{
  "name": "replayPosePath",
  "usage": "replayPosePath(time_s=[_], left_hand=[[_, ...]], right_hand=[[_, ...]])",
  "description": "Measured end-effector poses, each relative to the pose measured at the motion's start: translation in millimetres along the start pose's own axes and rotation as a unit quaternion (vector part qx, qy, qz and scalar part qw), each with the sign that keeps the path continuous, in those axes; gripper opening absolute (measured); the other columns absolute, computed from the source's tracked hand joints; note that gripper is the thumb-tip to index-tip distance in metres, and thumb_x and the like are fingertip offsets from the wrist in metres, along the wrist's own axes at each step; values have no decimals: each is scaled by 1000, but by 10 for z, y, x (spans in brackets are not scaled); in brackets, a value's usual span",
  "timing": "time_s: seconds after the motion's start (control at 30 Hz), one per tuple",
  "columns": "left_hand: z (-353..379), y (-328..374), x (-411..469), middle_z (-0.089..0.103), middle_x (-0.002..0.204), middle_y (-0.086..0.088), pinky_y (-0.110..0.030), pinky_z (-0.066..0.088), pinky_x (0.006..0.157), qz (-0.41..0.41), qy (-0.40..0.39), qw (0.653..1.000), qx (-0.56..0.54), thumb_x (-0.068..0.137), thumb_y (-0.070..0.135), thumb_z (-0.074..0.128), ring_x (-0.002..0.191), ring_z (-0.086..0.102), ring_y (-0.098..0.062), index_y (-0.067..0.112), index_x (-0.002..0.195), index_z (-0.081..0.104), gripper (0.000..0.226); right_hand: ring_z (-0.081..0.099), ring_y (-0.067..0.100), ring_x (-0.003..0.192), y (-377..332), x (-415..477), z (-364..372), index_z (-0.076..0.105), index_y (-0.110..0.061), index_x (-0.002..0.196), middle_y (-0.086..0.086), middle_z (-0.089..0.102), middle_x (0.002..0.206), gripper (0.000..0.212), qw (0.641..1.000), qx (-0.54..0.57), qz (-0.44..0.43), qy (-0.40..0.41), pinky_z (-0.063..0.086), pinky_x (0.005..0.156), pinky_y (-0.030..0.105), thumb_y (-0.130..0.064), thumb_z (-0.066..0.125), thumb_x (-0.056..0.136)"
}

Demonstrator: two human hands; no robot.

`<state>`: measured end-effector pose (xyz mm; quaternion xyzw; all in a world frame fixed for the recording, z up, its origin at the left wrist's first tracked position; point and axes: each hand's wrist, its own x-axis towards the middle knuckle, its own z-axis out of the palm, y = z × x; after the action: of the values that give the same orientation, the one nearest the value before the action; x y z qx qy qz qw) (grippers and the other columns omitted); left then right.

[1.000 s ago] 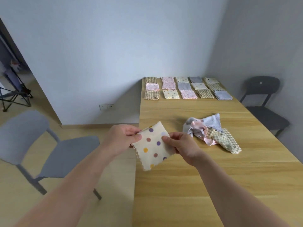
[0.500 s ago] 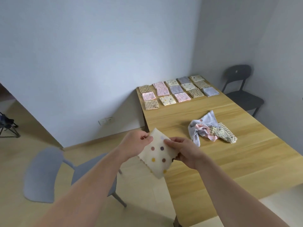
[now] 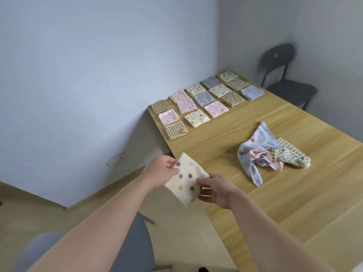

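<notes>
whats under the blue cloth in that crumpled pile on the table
A pink floral cloth pokes out beneath the blue cloth, beside a checked cloth, all on the table. The blue folds hide anything else underneath.

From my right hand [image 3: 218,191], the bare surface [image 3: 275,209] lies open from 3 to 5 o'clock. At 2 o'clock the crumpled cloth heap [image 3: 271,156] blocks the way. A clear strip runs between it and the folded squares [image 3: 206,101] at 12 o'clock. The grey chair [image 3: 133,246] sits below at 7 o'clock.
</notes>
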<state>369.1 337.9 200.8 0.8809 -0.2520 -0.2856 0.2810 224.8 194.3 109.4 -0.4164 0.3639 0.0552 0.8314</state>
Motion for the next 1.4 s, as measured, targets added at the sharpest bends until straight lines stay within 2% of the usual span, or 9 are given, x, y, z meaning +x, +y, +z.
replayPosePath(time_s=[0.1,0.33,0.53,0.67,0.77,0.93,1.13,1.27,1.4], left_hand=[[-90,-11,460,67,98,13,-28,53,80,2,-18,1000,-11,89,15,67,94,66,-10,25,116,64,29],[-51,-167,1527,64,94,8,-28,49,67,58,-17,997,49,90,19,68,85,62,-15,26,90,59,12],[50,-394,2694,64,95,20,-22,47,61,74,-128,985,94,97,6,52,87,63,-7,23,85,69,26],[61,-559,3407,69,106,19,-24,54,75,67,-202,970,117,98,3,46,99,63,-4,29,92,71,37],[40,-603,3819,69,108,17,-14,49,73,75,-248,957,133,99,3,49,100,63,-2,30,97,72,36],[87,-677,4208,68,108,14,-12,46,66,76,-285,944,148,98,2,49,97,62,-2,32,96,70,37],[140,-728,4377,65,115,10,-17,45,66,106,-278,934,196,100,7,47,96,61,-8,26,105,71,31],[145,-666,4425,56,126,6,-28,52,78,149,-258,907,299,98,8,47,97,59,-16,24,106,68,27],[213,-438,4348,51,119,9,-32,54,74,210,-249,887,328,98,9,43,89,59,-12,23,100,64,26]], right_hand=[[69,31,87,-163,229,42,61,-2,118,17,72,105,24,998,18,-12,58,60,73,39,-8,68,95],[70,32,86,-484,880,61,60,-4,111,19,70,110,23,983,38,-22,178,61,69,36,-6,69,91],[72,31,96,-719,1719,80,58,-8,109,16,69,108,23,963,15,27,269,64,74,36,-3,65,88],[72,24,87,-873,2283,131,62,-12,100,12,72,101,13,941,-2,71,330,63,77,36,-7,62,88],[73,23,89,-909,2629,141,63,-12,104,9,73,97,17,929,-4,103,356,61,75,35,-8,60,87],[68,23,73,-895,2931,125,64,-7,105,14,73,97,18,913,17,146,380,64,78,37,-8,61,88],[65,25,70,-886,3116,109,65,-8,93,16,74,98,10,899,9,164,405,61,80,40,-9,60,84],[67,24,74,-910,3090,102,67,-10,90,9,72,85,9,903,-10,169,396,61,78,37,-13,64,82],[67,22,74,-893,2834,-26,63,-16,89,10,74,86,6,893,-3,156,421,60,76,36,-21,66,90]])
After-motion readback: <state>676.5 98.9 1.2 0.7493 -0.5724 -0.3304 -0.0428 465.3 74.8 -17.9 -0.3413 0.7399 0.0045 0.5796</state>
